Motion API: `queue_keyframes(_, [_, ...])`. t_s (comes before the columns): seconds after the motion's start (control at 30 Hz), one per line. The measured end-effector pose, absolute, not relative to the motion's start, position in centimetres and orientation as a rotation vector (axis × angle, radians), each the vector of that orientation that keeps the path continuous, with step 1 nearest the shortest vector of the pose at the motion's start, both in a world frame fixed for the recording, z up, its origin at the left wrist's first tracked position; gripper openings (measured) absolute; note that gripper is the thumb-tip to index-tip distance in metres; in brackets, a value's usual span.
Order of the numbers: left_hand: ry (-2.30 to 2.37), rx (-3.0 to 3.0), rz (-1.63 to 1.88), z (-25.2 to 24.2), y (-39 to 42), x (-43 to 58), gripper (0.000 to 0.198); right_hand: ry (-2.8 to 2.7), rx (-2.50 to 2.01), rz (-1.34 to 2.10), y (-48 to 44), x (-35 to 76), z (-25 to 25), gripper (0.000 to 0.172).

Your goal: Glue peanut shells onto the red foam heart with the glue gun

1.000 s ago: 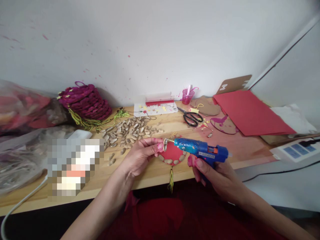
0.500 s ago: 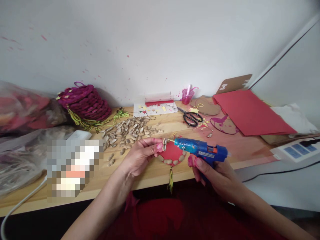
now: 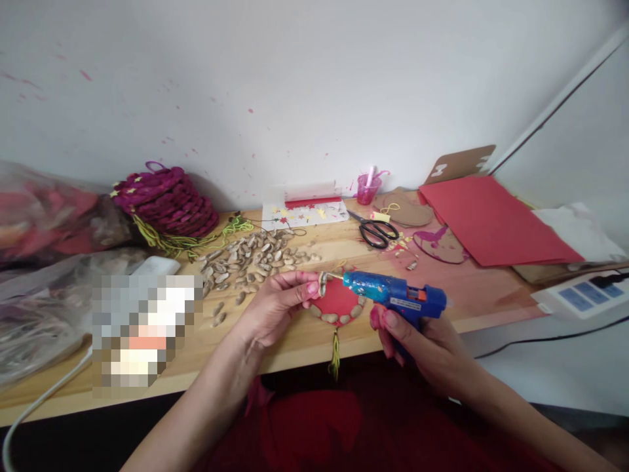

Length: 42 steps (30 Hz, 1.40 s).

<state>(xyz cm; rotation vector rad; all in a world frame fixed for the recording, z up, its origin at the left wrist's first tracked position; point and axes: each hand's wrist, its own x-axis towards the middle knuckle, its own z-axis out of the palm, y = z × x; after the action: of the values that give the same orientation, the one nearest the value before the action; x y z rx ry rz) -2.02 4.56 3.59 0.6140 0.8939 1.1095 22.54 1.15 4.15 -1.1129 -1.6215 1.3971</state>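
Between thumb and fingers, my left hand (image 3: 282, 303) pinches a peanut shell (image 3: 322, 286) with its hollow side turned right. My right hand (image 3: 413, 331) is wrapped round the handle of a blue glue gun (image 3: 383, 292), whose metal nozzle points left and meets or nearly meets the shell's upper edge. Below both lies a round red disc (image 3: 337, 300), partly hidden by my hands and the gun. Peanut shells line its near rim, and a yellow-green tassel (image 3: 335, 351) hangs from it over the table's front edge.
Loose peanut shells (image 3: 260, 257) are heaped behind my left hand. Black scissors (image 3: 376, 233), a pink-stained cup (image 3: 368, 188) and red sheets (image 3: 501, 223) lie farther back and right. Purple stacked discs (image 3: 171, 203) and plastic bags (image 3: 39, 308) stand left. A power strip (image 3: 584, 295) is at right.
Almost nothing differs. Both hands, the shell and the glue gun keep nearly the same places, with the nozzle still at the shell's upper edge.
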Motion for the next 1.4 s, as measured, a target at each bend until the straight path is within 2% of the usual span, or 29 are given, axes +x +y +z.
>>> queue_keyframes(0.17, [0.894,0.617,1.104,3.6,4.7,-1.9,0.027,-1.602,-1.104,1.415,1.1,22.5,4.0,0.036])
queue_keyframes(0.73, [0.890,0.662,1.109,3.7,4.8,-1.9,0.024,-1.716,-1.151,1.383,0.8,22.9,4.6,0.041])
queue_keyframes(1.4, [0.850,0.634,1.120,3.5,4.8,-2.0,0.029,-1.839,-1.098,1.312,0.4,22.9,5.0,0.033])
